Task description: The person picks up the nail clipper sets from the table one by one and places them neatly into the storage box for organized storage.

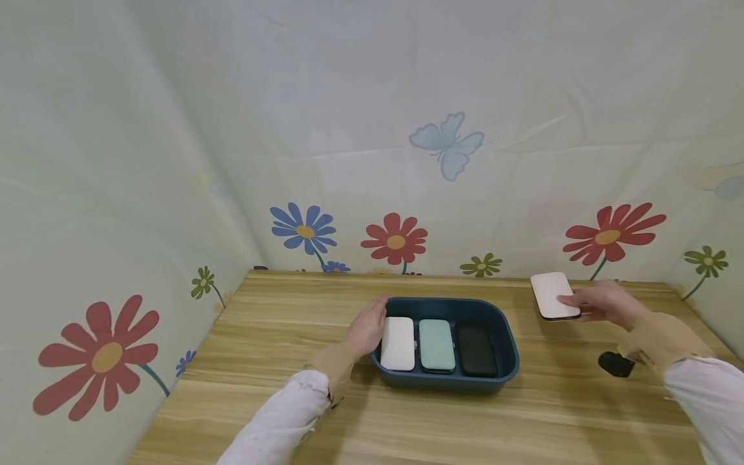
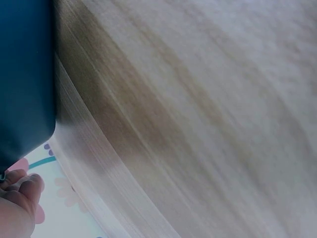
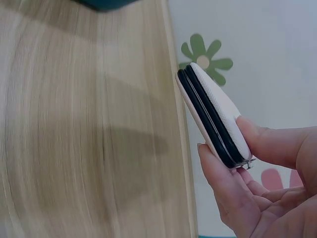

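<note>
My right hand pinches a pale pinkish-white clamshell case above the table, to the right of the bin. In the right wrist view the case shows black side edges and a small metal clasp, with the thumb on one face and fingers on the other. A dark blue bin stands on the table. Its left rim is gripped by my left hand, whose fingers curl at the bin's corner in the left wrist view. Inside lie a white case, a mint-green case and a black case, side by side.
The wood-grain table runs back to a pale cloth backdrop printed with flowers and a butterfly. A small black object shows by the right wrist, apparently the wrist camera.
</note>
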`<state>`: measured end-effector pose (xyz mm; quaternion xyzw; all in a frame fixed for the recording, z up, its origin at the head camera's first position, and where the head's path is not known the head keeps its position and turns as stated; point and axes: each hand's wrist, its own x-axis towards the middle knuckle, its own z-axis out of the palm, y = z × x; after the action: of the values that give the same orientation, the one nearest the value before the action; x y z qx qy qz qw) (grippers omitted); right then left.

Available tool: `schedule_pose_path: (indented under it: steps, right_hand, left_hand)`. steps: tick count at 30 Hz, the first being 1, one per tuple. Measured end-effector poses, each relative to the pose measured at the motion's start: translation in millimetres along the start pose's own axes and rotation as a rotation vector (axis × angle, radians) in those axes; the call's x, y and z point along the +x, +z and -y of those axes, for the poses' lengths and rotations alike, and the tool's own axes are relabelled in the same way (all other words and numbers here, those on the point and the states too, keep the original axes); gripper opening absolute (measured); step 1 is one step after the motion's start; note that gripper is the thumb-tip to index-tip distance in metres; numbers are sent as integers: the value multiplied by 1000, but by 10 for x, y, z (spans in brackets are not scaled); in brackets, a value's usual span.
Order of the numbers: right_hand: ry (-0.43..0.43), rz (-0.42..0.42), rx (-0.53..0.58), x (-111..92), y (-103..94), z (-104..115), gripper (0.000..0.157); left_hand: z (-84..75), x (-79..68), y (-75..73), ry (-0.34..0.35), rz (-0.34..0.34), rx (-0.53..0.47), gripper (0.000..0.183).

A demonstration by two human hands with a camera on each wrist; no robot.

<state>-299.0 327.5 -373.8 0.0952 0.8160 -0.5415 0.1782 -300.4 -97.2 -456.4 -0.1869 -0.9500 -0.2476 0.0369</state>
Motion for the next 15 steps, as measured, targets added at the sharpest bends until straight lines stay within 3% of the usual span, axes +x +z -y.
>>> schedule_pose_path:
  steps: [15]
  right_hand:
    - [-35, 43, -37, 8, 169, 113, 60]
  left_hand:
    - [3, 6, -2, -9, 6, -4, 39]
